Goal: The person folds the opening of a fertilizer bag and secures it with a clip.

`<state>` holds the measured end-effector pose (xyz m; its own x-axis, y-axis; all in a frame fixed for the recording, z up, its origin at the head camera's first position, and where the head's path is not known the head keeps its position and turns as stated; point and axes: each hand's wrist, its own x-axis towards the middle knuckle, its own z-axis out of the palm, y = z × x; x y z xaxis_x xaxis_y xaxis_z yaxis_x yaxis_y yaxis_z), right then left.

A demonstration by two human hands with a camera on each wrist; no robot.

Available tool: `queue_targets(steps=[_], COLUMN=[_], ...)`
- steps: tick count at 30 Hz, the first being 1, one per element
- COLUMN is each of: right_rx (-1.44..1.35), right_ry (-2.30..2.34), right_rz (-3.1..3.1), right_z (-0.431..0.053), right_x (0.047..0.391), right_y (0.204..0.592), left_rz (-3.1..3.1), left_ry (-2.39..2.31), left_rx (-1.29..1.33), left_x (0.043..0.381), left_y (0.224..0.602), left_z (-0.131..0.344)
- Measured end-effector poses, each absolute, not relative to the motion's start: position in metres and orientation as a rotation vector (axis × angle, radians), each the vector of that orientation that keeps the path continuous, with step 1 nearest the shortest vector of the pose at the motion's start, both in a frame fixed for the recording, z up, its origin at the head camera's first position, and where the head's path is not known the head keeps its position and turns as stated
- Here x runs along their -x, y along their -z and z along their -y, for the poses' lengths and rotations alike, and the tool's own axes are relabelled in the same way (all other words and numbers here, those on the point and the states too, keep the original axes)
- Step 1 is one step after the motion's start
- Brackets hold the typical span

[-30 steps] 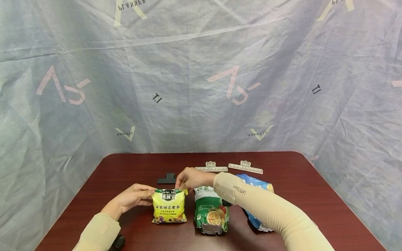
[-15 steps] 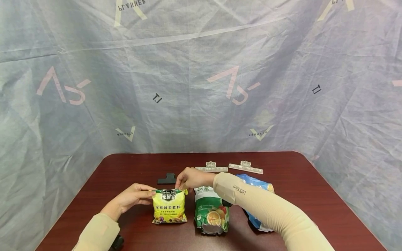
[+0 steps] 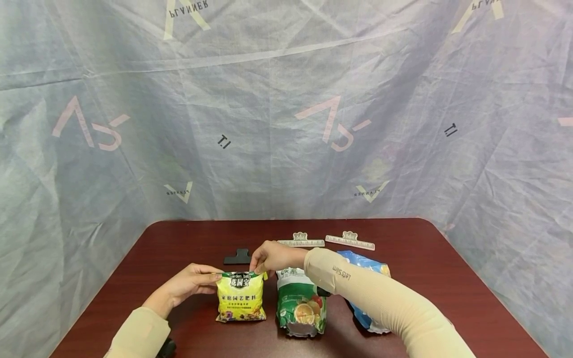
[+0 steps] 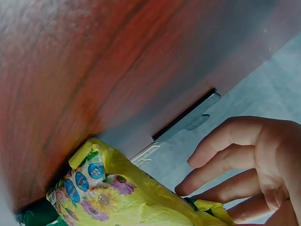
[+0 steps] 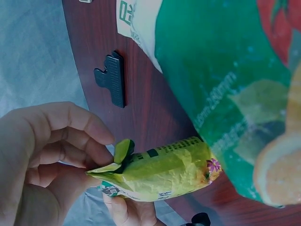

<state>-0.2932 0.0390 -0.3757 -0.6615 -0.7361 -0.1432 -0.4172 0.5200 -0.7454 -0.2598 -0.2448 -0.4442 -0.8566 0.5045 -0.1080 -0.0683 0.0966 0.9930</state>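
A small yellow fertilizer bag stands upright on the table, held by its two top corners. The left hand pinches the left corner between thumb and fingers. At the right corner, the thumb and fingertips of the right hand grip the edge. Seen from the right wrist, the top of the yellow bag is folded over, and a small flap sticks up beside the right hand. The left wrist view shows flowers printed on the bag's side, with the left hand's fingers spread behind its top.
Just right of the yellow bag stands a green and white bag printed with fruit. A blue bag lies partly behind the right forearm. Behind them are a black clip and two white ruler-like clips. Grey cloth hangs past the table's far edge.
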Motion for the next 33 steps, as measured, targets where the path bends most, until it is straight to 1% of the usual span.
queue_targets(steps=[20,27,33], right_rx=[0.956,0.941,0.898], right_ry=[0.95,0.948,0.941], right_rz=[-2.303,-2.254,-2.229], right_z=[-0.039,-0.039,-0.04], right_x=[0.294,0.303,0.311], right_y=[0.375,0.377,0.371], left_rz=[-1.947,-1.947,-1.969], left_ry=[-1.817,-1.849,-1.848], left_rx=[-0.454,-0.424,-0.413], left_x=[0.26,0.259,0.259], left_y=[0.446,0.448,0.447], left_z=[0.245,0.245,0.243])
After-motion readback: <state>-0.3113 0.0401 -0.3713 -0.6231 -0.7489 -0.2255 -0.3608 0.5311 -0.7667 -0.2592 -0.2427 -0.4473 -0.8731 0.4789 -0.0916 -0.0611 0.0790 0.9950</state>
